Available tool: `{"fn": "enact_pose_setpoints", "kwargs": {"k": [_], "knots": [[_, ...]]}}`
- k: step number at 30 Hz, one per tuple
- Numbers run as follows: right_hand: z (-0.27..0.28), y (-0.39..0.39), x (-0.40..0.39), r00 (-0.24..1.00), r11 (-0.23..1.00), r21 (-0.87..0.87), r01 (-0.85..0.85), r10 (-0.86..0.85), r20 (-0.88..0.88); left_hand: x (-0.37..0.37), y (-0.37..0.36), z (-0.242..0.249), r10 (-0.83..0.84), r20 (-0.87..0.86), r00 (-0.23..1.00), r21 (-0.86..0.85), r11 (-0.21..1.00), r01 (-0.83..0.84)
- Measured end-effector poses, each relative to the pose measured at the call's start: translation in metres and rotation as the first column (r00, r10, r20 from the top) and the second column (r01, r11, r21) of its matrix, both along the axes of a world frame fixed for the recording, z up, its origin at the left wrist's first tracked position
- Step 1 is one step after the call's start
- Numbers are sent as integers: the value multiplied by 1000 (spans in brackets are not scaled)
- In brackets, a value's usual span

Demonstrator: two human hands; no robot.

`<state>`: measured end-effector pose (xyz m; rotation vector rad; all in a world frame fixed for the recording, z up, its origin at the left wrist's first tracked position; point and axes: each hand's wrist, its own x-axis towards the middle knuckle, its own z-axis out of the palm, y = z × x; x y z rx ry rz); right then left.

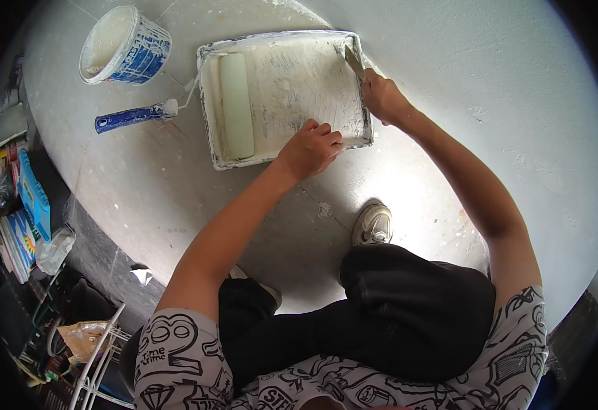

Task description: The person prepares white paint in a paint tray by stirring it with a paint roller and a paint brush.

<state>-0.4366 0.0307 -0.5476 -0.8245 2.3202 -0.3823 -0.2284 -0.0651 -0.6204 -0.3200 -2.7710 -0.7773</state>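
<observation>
A paint tray [299,82] lies on the floor in front of me, its inside coated with whitish paint and streaked with scrape marks. My left hand [311,147] is closed on the tray's near rim. In my right hand [384,98], at the tray's far right corner, is a putty knife [353,63], its blade against the inside of the tray. A paint roller [236,106] rests along the tray's left side. Its blue handle [128,117] sticks out over the floor to the left.
A blue and white paint bucket [138,51] stands upper left, pale paint inside. The wall [504,89] rises close on the right. At the left are books [16,239], a plastic bag [55,249] and a white wire rack [100,359]. My shoe [373,224] is just below the tray.
</observation>
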Motion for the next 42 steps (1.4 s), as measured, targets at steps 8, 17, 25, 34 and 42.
{"fn": "enact_pose_setpoints", "kwargs": {"k": [8,17,25,34,42], "knots": [[-45,20,-28,968,967,-175,-183,146,-204,-8,-2,-2,15,-25,1000,7,1000,-15],[-42,19,-2,789,896,198,-397,443,-426,-11,-3,-2,18,-18,1000,5,1000,-18],[-49,-11,-22,911,977,44,-207,210,-354,-10,-3,-1,46,14,999,10,999,-46],[-22,8,-11,894,952,95,-290,305,-329,-9,-3,-1,36,-1,999,-1,999,-36],[-33,-11,4,790,907,261,-331,417,-450,-9,-1,-3,56,-16,998,-1,998,-56]]}}
